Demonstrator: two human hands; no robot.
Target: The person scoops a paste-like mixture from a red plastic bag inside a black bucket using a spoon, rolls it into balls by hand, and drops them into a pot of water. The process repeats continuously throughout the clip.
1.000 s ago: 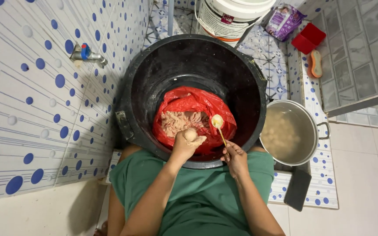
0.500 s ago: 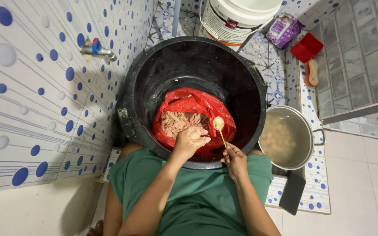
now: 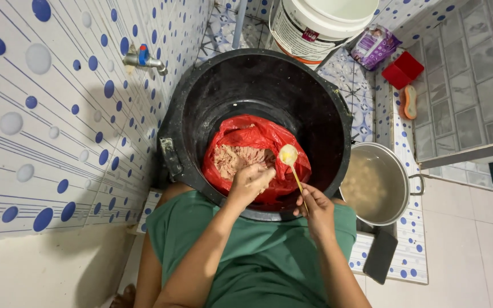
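Observation:
A big black tub (image 3: 212, 102) stands in front of me, and a red plastic bag (image 3: 269, 137) of pinkish minced paste (image 3: 236, 158) lies open inside it. My left hand (image 3: 250, 181) reaches into the bag, fingers closed in the paste at its near edge. My right hand (image 3: 313, 206) holds a yellow spoon (image 3: 290, 158) by the handle, its bowl raised over the bag just right of my left hand. What the left hand grips is hidden by the fingers.
A steel pot (image 3: 375, 182) of cloudy liquid with pale lumps sits right of the tub. A white bucket (image 3: 320, 23), a purple packet (image 3: 375, 45), a red box (image 3: 403, 69) and a brush (image 3: 410, 101) lie beyond. A tap (image 3: 144, 59) juts from the dotted left wall.
My left hand has gone down from holding a pale lump above the bag into the paste. The spoon has stayed about where it was.

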